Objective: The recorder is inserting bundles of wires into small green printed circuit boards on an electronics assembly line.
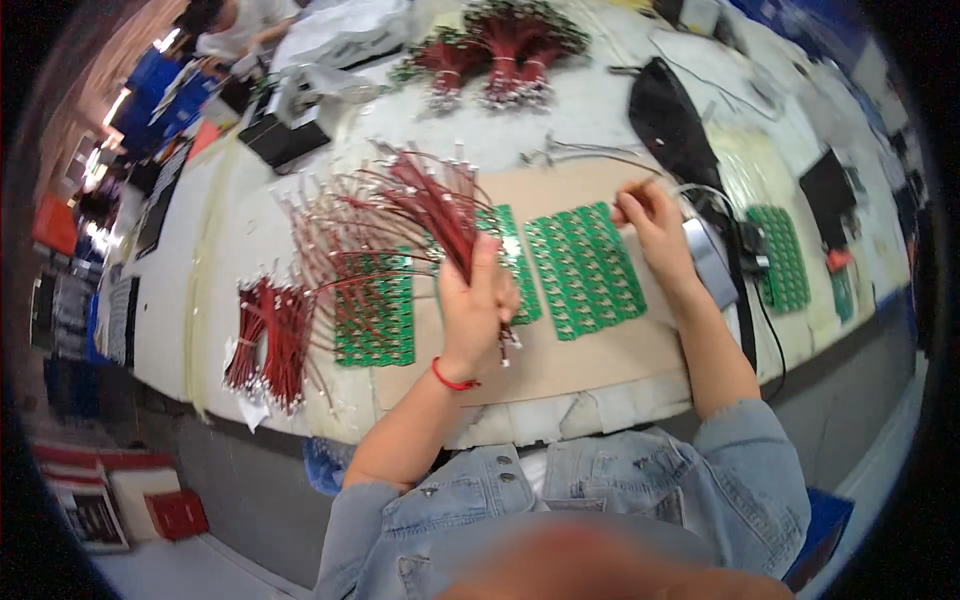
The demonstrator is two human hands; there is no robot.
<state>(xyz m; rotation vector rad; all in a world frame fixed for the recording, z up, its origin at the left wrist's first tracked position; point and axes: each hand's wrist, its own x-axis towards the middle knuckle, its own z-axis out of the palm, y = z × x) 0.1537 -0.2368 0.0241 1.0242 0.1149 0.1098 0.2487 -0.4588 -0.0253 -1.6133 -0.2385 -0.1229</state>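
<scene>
My left hand (480,300) is wrapped round a bundle of thin dark red wires (435,205) with small white connectors at their ends. The loose ends fan out to the upper left, blurred, and a few tips poke out below the fist. My right hand (652,222) hovers at the upper right corner of a green circuit board panel (585,270), fingertips pinched together; what they hold, if anything, is too small to tell. Another green panel (515,265) shows partly behind my left hand, and a third panel (375,315) lies under the spread wires.
Brown board (640,365) lies beneath the panels. Tied red wire bundles (270,340) rest at the left, and larger bundles (505,55) at the back. To the right are a black pouch (672,115), cables and a further green panel (780,260). Another person (245,30) sits far left.
</scene>
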